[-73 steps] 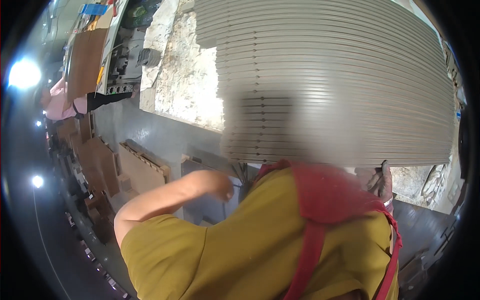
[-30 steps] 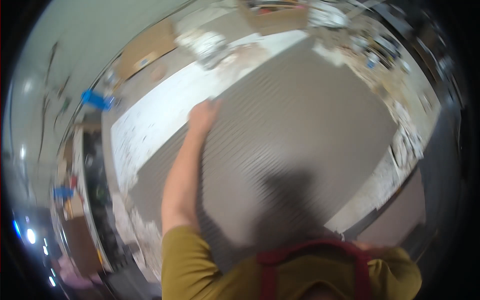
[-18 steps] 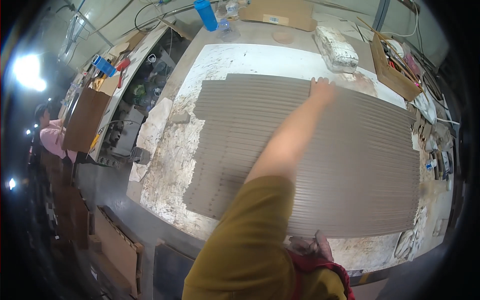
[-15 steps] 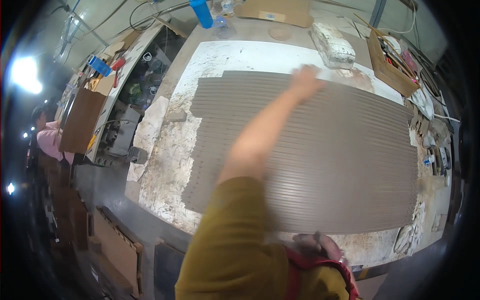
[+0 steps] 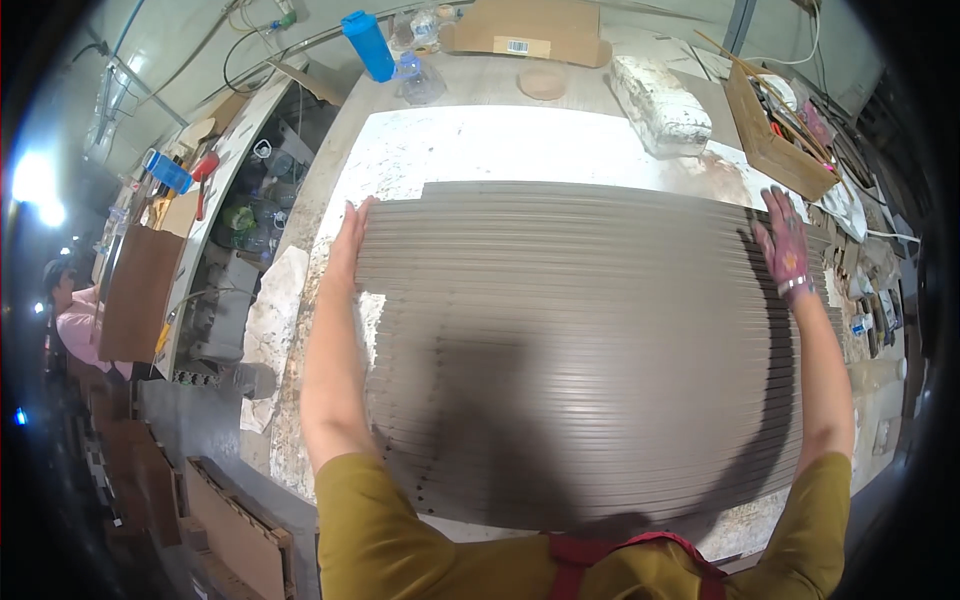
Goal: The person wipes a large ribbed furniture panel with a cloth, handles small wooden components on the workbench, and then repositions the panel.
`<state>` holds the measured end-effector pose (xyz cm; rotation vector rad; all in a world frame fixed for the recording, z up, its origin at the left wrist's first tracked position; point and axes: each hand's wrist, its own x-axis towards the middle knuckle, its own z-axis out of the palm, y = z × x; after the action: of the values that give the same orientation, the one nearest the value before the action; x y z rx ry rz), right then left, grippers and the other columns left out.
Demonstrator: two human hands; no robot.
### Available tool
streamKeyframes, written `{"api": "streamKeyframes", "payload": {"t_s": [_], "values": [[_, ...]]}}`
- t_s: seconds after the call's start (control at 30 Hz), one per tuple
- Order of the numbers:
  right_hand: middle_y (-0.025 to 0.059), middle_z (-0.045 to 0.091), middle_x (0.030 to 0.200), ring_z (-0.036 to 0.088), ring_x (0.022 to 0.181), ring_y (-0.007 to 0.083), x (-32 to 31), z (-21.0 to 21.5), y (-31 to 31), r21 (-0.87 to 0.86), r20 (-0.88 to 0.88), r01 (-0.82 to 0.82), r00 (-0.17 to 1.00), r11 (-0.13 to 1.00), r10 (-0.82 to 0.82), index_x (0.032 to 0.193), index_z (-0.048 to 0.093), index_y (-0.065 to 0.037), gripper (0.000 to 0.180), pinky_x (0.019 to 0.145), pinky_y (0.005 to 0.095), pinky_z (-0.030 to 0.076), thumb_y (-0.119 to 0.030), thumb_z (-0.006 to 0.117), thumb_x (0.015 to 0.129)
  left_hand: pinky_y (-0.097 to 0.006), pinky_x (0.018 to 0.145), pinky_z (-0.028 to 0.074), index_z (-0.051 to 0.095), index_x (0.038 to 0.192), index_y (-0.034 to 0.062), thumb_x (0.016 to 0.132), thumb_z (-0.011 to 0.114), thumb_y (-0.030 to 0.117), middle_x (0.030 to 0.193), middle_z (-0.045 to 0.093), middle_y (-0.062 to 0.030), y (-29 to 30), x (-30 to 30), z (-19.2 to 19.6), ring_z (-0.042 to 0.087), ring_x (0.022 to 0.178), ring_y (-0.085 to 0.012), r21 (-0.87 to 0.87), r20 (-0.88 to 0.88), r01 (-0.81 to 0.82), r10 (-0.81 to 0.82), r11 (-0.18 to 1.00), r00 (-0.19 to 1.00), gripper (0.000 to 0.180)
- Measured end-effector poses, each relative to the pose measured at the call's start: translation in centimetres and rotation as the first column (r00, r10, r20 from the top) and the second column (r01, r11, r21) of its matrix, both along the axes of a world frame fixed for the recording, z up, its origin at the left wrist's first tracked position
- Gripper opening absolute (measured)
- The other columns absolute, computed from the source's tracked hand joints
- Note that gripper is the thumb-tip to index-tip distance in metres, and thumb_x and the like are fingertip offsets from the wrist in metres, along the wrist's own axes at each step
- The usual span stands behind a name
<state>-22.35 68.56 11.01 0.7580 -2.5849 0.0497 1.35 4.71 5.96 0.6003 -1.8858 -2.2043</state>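
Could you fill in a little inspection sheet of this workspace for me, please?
Surface: large table with a stained white sheet on it.
Job's things: long grey-brown strips laid side by side, their left ends uneven.
Clutter: blue bottle, clear plastic bottle, whitish block and cardboard tray of tools, all toward the far side.
Hands: left hand open at the strips' left ends, contact unclear; right hand open over their right end, apparently in a pinkish glove.
Cables: white cable at the right.
Surroundings: person in pink at far left; cardboard panel at lower left.
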Motion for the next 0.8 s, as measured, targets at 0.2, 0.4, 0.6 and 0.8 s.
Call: {"api": "streamKeyframes", "payload": {"t_s": [0.2,0.4,0.6,0.8], "values": [[0.0133,0.051,0.132,0.042,0.127,0.0318,-4.7,-4.5,-1.7,0.071,0.284,0.162,0.942,0.984,-0.176,0.130,0.049,-0.015,0.042,0.104,0.0478,0.030,-0.039,0.043,0.096,-0.036,0.113,0.019,0.030,0.146,0.0099,0.094,0.028,0.064,0.151,0.028,-0.0086,3.0,0.1,1.9,0.025,0.139,-0.0230,0.020,0.039,0.026,-0.027,0.999,0.999,0.075],[0.0152,0.049,0.135,0.043,0.126,0.0365,-6.6,-6.5,0.3,0.082,0.250,0.116,0.959,0.990,-0.133,0.133,0.046,-0.013,0.043,0.104,0.0434,0.033,-0.036,0.038,0.098,-0.039,0.116,0.011,0.032,0.146,0.0124,0.093,0.026,0.066,0.156,0.017,-0.0081,5.8,-1.9,1.0,0.012,0.143,-0.0247,-0.290,0.114,0.082,-0.051,0.954,0.992,0.076],[0.0164,0.051,0.129,0.046,0.123,0.0349,-8.1,-6.9,3.5,0.015,0.325,0.114,0.939,0.993,-0.113,0.136,0.045,-0.016,0.043,0.102,0.0437,0.036,-0.038,0.037,0.099,-0.035,0.112,0.024,0.040,0.141,0.0077,0.094,0.046,0.052,0.149,0.032,-0.0151,7.2,-2.4,3.5,0.028,0.138,-0.0266,-0.637,0.183,0.216,-0.126,0.740,0.975,0.065],[0.0177,0.049,0.133,0.044,0.126,0.0352,-5.8,-5.6,0.0,0.044,0.278,0.123,0.952,0.991,-0.130,0.134,0.046,-0.017,0.043,0.103,0.0436,0.035,-0.040,0.036,0.099,-0.044,0.093,0.044,0.053,0.128,0.0084,0.080,0.066,0.023,0.117,0.058,-0.0215,-1.9,6.3,-0.9,0.056,0.104,-0.0397,-0.970,0.244,0.226,0.276,0.096,0.930,0.052]]}}
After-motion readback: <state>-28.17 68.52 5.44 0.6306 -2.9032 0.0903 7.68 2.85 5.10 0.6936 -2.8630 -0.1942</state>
